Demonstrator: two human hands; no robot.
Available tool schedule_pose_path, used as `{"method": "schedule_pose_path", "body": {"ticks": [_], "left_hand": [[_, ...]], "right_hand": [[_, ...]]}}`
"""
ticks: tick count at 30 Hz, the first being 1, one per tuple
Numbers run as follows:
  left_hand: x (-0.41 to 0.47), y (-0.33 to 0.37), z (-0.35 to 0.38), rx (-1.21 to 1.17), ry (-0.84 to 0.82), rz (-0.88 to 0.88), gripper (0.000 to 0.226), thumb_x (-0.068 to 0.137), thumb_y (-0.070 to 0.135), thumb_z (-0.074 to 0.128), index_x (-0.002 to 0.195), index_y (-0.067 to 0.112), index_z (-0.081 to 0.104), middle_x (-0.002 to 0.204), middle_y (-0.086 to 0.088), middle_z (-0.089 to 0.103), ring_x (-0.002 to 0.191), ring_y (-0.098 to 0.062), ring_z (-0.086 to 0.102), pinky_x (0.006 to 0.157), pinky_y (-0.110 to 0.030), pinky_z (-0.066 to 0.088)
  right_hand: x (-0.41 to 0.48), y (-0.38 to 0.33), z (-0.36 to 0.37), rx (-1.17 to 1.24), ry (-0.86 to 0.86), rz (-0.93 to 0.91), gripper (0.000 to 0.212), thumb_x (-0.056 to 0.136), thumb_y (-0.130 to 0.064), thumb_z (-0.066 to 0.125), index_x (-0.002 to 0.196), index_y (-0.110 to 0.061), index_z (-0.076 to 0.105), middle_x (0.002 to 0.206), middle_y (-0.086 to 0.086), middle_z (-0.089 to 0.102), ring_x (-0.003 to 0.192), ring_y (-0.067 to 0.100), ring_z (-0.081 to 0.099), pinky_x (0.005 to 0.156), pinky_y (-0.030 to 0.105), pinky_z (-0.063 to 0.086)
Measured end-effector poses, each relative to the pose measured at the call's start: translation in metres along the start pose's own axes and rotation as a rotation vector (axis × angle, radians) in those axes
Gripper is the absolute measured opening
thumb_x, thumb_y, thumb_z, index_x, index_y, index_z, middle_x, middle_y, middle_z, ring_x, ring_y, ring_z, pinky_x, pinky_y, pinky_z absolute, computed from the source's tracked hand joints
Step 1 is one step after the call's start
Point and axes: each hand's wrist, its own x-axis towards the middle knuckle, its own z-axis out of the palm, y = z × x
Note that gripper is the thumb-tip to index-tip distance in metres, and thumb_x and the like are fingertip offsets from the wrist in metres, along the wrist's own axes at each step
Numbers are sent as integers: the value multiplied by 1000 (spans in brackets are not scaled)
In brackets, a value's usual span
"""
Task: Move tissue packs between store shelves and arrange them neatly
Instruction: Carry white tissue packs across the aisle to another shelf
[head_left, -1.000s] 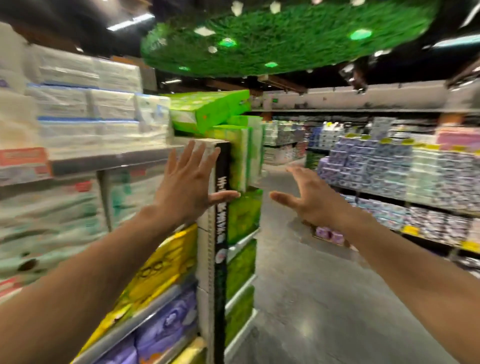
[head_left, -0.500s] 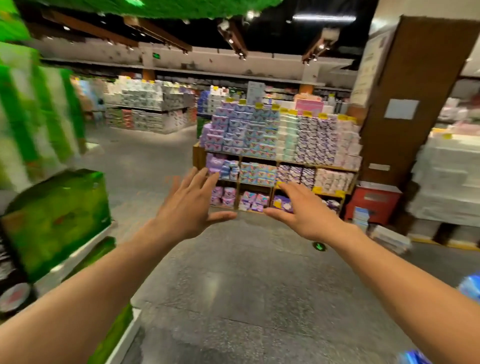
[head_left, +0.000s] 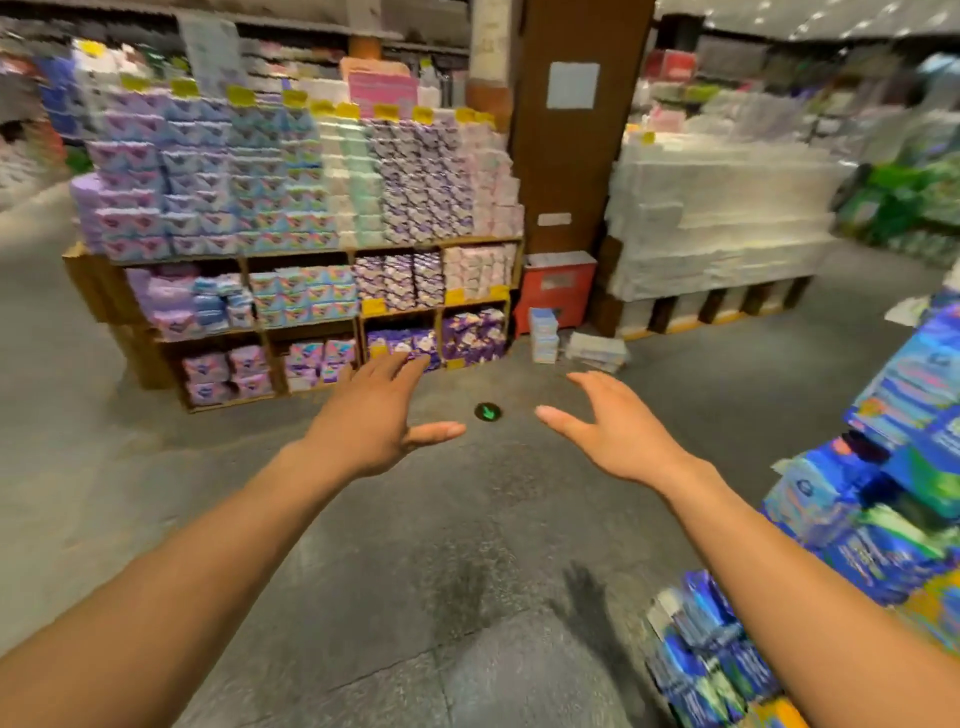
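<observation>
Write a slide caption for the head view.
Open, empty left hand and right hand before a shelf of packs.

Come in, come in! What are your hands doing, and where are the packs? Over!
Left hand open, empty. Right hand open, empty. Blue packs at right, untouched. Small stack on floor by pillar ahead.

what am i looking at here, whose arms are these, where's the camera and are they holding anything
There is no machine here. A person wears a camera on the head, so this one picture looks forward and down along their own bare arms. The left hand and right hand reach out above the grey floor, fingers relaxed and spread, holding nothing. Ahead stands a wooden shelf unit stacked with purple and pastel packs, next to a brown pillar. White packs are piled right of the pillar, and blue packs sit at the right edge. The picture is blurred, so labels cannot be read.
</observation>
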Motion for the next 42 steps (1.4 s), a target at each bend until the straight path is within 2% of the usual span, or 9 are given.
{"method": "schedule_pose_path", "body": {"ticks": [8, 13, 19, 23, 28, 30, 34, 39, 42], "left_hand": [[231, 32, 110, -146, -122, 195, 132, 56, 105, 7, 157, 21, 26, 159, -8, 34, 144, -30, 33, 116, -57, 28], [379, 41, 172, -232, -194, 180, 115, 68, 97, 24, 157, 24, 23, 159, -7, 35, 143, -31, 36, 116, -57, 28], [545, 49, 226, -278, -231, 171, 127, 61, 104, 15, 153, 19, 34, 154, -7, 42, 139, -29, 40, 112, -51, 35], [658, 51, 274, -329, -261, 214, 112, 71, 95, 33, 154, 20, 34, 156, -8, 39, 139, -31, 42, 113, -53, 35], [819, 52, 330, -311, -330, 292, 111, 71, 90, 31, 158, 23, 24, 161, -10, 30, 144, -31, 35, 119, -49, 28], [888, 50, 348, -294, -363, 321, 110, 71, 91, 30, 158, 24, 22, 163, -9, 28, 148, -30, 29, 119, -49, 27], [1016, 55, 378, -300, -386, 388, 119, 66, 102, 13, 157, 26, 24, 159, -6, 36, 143, -30, 36, 116, -51, 31], [1154, 83, 407, -258, -471, 458, 112, 69, 94, 30, 159, 26, 20, 163, -7, 27, 149, -29, 26, 119, -56, 21], [1227, 102, 442, -247, -457, 463, 120, 64, 102, 15, 158, 27, 21, 162, -7, 30, 149, -29, 28, 118, -57, 24]], "right_hand": [[147, 131, 34, 135, 51, 259, 129, 59, -105, 19, 155, -22, 34, 162, 2, 33, 150, 25, 28, 119, 57, 28], [269, 216, 33, 210, 12, 386, 100, 78, -84, 44, 154, -19, 37, 162, 4, 33, 150, 26, 28, 120, 51, 28], [417, 293, 16, 183, -33, 415, 90, 85, -76, 51, 154, -20, 38, 160, 5, 39, 143, 28, 41, 115, 49, 38], [507, 346, 26, 204, -64, 448, 97, 84, -80, 46, 156, -16, 34, 162, 6, 34, 147, 27, 35, 119, 49, 32], [644, 411, 48, 243, -23, 535, 73, 93, -58, 60, 145, -8, 48, 148, 12, 52, 133, 31, 51, 107, 39, 42], [696, 434, 47, 249, -12, 581, 79, 90, -65, 55, 145, -10, 48, 147, 11, 53, 135, 31, 49, 107, 38, 41], [790, 478, 31, 287, 1, 673, 126, 61, -104, 28, 153, -17, 40, 156, 8, 43, 143, 29, 39, 116, 45, 36], [891, 546, 17, 364, 6, 810, 93, 85, -76, 50, 157, -20, 31, 164, 6, 31, 150, 27, 30, 121, 50, 29], [952, 598, 14, 360, 2, 821, 90, 90, -68, 53, 159, -15, 28, 163, 8, 32, 150, 28, 31, 120, 46, 29]]}}
